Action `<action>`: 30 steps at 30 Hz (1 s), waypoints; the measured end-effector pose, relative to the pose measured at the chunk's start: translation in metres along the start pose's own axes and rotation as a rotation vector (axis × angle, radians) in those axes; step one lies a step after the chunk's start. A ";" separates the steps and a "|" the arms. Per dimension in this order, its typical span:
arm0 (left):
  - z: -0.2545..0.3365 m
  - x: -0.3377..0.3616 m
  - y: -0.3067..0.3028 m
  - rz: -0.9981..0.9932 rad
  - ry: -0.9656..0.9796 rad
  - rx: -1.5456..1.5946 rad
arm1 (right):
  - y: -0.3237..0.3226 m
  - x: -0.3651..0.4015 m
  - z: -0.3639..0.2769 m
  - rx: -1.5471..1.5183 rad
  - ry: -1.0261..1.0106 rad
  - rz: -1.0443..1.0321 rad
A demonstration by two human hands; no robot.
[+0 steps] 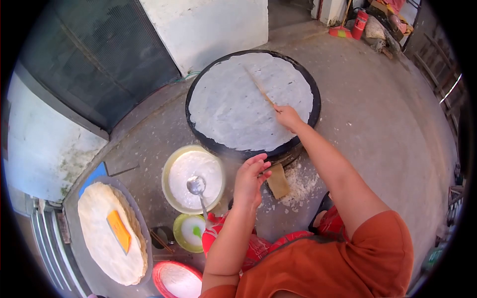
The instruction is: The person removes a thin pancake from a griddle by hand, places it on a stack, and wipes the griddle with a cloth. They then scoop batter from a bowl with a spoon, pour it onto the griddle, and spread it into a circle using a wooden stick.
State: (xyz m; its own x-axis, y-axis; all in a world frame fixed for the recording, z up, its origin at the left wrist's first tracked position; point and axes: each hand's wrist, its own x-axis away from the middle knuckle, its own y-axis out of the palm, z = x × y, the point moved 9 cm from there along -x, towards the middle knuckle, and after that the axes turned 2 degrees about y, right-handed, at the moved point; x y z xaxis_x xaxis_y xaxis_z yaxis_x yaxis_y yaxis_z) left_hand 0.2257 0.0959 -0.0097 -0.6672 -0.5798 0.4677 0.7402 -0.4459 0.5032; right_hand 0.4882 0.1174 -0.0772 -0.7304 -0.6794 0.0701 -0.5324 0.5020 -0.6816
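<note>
My right hand (288, 118) is closed round the near end of a thin wooden spreading stick (258, 87). The stick lies across a wide, pale sheet of batter (228, 111), which covers nearly all of a big round black griddle (190, 107). My left hand (250, 183) hovers by the griddle's near edge, fingers apart and holding nothing. Left of that hand stands a pale basin (166, 171) of white batter, with a metal ladle (196, 186) resting in it. Below my left fingers is a tan block (278, 182) beside scattered white crumbs.
A stack of large flatbreads (97, 228) with an orange packet (119, 231) on top lies at the left. Nearby are a green bowl (180, 238) of white liquid and a red basin (158, 278). A red broom (340, 32) stands at the back right.
</note>
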 end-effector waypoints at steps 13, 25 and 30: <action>0.000 0.004 0.002 -0.028 -0.010 -0.012 | -0.004 0.090 0.017 -0.296 0.051 -0.355; 0.004 0.010 0.001 -0.027 0.013 -0.024 | -0.081 0.128 0.104 -0.591 0.386 0.148; 0.005 0.012 0.001 -0.032 0.020 -0.013 | -0.114 0.149 0.092 0.035 -0.018 0.459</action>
State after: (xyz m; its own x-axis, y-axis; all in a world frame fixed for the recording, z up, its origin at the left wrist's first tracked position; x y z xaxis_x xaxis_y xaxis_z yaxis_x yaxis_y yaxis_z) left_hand 0.2179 0.0920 0.0002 -0.6885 -0.5786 0.4372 0.7200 -0.4729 0.5079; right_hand 0.4793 -0.0909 -0.0561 -0.8794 -0.4006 -0.2573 -0.1407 0.7349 -0.6634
